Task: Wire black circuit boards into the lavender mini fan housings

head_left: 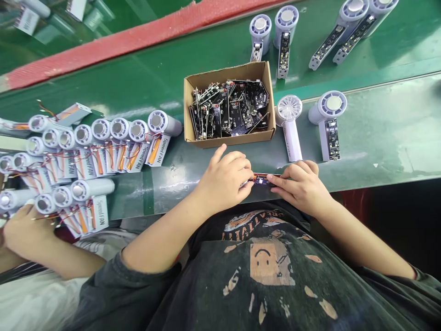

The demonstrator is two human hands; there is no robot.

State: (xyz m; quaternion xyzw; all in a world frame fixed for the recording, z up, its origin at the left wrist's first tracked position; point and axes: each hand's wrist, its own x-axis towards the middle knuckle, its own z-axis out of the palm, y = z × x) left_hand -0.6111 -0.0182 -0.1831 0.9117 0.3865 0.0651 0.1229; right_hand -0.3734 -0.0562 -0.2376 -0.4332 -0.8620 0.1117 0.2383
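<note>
Between my two hands is a small dark circuit board [262, 180] with an orange strip along it, pinched by the fingers of my left hand [223, 178] and my right hand [299, 187]. Just beyond them stands a cardboard box [225, 143] heaped with black circuit boards. To the right of the box lies an assembled white hand fan [288, 124], close to my right hand. Several fan bodies [136, 131] with "Speed FAN" cards and orange-wired parts crowd the left side.
The work surface is a green conveyor belt [379, 124] with a metal seam and a red strip [113, 43] beyond it. Open fan housings [327, 126] with exposed boards lie at right and far ahead. A co-worker's hand [27, 232] is at the lower left, beside the fan bodies.
</note>
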